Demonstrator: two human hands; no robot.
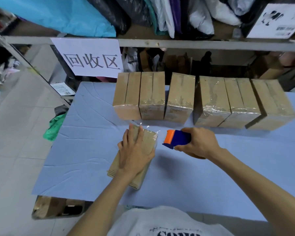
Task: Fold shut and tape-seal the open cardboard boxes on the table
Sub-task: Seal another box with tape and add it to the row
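Left fingers [140, 133] flat on box [149, 141] — right fingers [188, 131] round tape dispenser [178, 137], just off its edge.

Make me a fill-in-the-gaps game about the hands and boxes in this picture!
1. The left hand presses flat on top of a cardboard ____.
2. The right hand grips a tape dispenser that is blue and ____.
3. The row of taped boxes stands on a table cover coloured light ____.
Missing words: box; orange; blue.
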